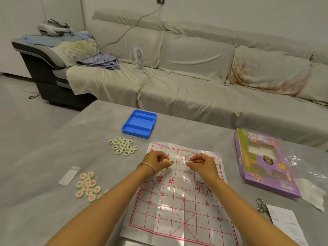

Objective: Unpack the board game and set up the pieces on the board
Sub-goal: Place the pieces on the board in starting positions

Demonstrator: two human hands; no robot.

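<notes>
A thin plastic board (182, 201) with a red grid lies flat on the grey table. My left hand (156, 161) hovers over its far left part and pinches cream round pieces with red characters (166, 161). My right hand (200, 163) is over the far middle of the board and pinches one cream piece (189, 162). To the left of the board lies a cluster of several red-marked pieces (87, 187). Further back sits a cluster of several dark-marked pieces (123, 146). No pieces stand on the board's near half.
An open blue plastic case (139, 123) sits beyond the dark pieces. The purple game box (262, 164) and crumpled clear wrap (308, 178) lie at the right. Scissors (261, 206) and a paper slip (285, 222) are at the near right. A covered sofa with a small fan (137, 58) stands behind the table.
</notes>
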